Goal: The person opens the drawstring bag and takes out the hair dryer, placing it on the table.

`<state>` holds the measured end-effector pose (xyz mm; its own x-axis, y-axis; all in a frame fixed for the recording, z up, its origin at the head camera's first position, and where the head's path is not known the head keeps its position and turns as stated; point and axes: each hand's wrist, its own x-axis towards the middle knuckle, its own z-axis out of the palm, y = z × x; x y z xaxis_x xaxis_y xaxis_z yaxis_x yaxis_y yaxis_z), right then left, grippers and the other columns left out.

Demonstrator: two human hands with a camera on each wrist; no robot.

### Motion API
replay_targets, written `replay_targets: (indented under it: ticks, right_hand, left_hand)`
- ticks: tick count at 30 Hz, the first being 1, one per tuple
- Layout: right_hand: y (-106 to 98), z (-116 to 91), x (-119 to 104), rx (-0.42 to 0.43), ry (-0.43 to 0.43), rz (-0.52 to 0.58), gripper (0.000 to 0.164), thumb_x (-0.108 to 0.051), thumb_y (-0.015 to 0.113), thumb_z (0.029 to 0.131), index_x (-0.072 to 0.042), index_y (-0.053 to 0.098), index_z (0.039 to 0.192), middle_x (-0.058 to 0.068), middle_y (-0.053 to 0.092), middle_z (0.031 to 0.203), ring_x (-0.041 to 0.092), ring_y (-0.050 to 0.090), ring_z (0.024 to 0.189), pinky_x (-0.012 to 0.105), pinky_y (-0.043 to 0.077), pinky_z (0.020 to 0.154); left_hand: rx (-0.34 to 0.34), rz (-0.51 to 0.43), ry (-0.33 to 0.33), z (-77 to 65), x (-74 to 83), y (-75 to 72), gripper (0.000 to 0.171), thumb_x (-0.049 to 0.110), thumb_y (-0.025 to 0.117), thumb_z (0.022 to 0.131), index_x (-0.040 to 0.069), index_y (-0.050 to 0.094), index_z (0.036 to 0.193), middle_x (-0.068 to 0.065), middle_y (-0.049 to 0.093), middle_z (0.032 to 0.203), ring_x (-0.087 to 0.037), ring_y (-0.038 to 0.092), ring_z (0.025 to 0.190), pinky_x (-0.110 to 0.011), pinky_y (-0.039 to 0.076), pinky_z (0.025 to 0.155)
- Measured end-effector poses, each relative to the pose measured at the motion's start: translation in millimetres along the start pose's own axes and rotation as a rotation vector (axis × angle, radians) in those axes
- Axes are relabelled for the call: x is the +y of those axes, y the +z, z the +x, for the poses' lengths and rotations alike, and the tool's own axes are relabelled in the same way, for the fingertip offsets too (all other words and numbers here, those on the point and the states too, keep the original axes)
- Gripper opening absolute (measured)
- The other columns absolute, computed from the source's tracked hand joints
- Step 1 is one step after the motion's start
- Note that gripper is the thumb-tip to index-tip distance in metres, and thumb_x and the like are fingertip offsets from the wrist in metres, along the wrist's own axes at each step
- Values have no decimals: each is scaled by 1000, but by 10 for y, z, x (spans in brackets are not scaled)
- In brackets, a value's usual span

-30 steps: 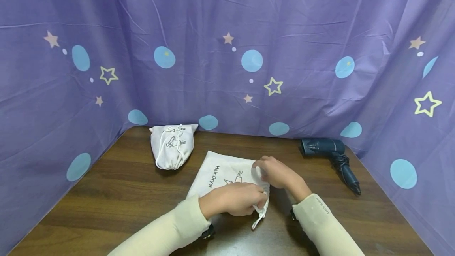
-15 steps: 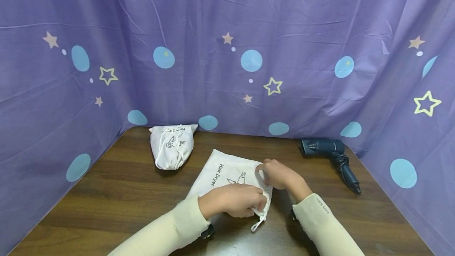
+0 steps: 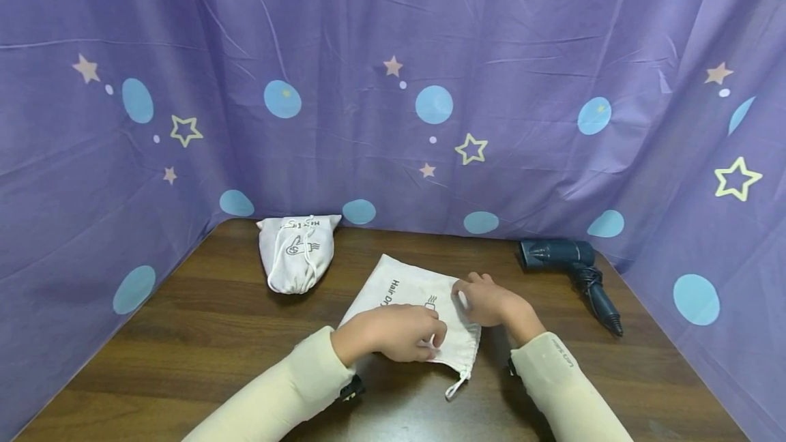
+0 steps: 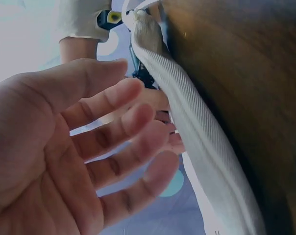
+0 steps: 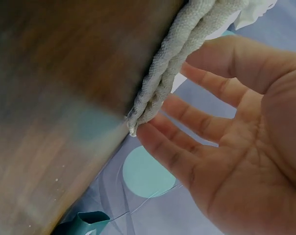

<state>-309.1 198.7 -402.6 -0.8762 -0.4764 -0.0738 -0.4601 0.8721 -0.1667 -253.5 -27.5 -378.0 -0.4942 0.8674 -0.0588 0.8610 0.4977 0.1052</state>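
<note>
A white drawstring bag (image 3: 414,280) printed "Hair Dryer" lies flat in the middle of the table in the head view. Its gathered mouth points to the right, and a cord loop (image 3: 456,385) sticks out at the near corner. Over the bag's near side hovers my left hand (image 3: 393,333); the left wrist view shows its fingers (image 4: 133,152) loosely bent, apart from the bag's ribbed edge (image 4: 187,107). My right hand (image 3: 494,304) is at the bag's far right corner, its relaxed fingertips (image 5: 150,134) touching the rolled cloth edge (image 5: 160,78).
A plump white drawstring pouch (image 3: 299,258) with the same print sits at the back left. A dark hair dryer (image 3: 559,254), cord wrapped at its handle, lies at the back right. A purple curtain (image 3: 368,121) borders the wooden table (image 3: 202,333).
The bag has slid to the right and slightly turned. My left hand has let go of the bag's mouth and drawn back left; my right hand has shifted a little right.
</note>
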Motion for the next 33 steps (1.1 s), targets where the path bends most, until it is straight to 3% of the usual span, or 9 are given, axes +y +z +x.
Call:
replay_targets:
  ticks: [11, 20, 33]
  right_hand:
    - [1, 0, 175, -4, 52, 31, 51, -4, 77, 81, -11, 63, 130, 16, 55, 127, 39, 49, 118, 55, 45, 98]
    - [-28, -35, 344, -7, 96, 23, 54, -2, 74, 80, -11, 63, 132, 19, 55, 131, 40, 49, 120, 56, 46, 98]
    - [-74, -90, 478, 0, 84, 11, 54, 3, 71, 77, -9, 64, 128, 21, 56, 127, 44, 50, 117, 58, 45, 97]
  left_hand:
    - [-61, -104, -84, -54, -235, -17, 7, 17, 72, 94, 16, 67, 90, 11, 59, 80, -3, 55, 73, -21, 46, 70]
    - [-31, -64, -160, -70, -401, -27, 5, 16, 73, 92, 13, 68, 91, 6, 61, 82, -7, 55, 78, -25, 49, 76]
    - [9, -57, -202, -90, -496, -29, 6, 12, 73, 92, 13, 67, 91, 4, 60, 88, -10, 54, 78, -30, 50, 74]
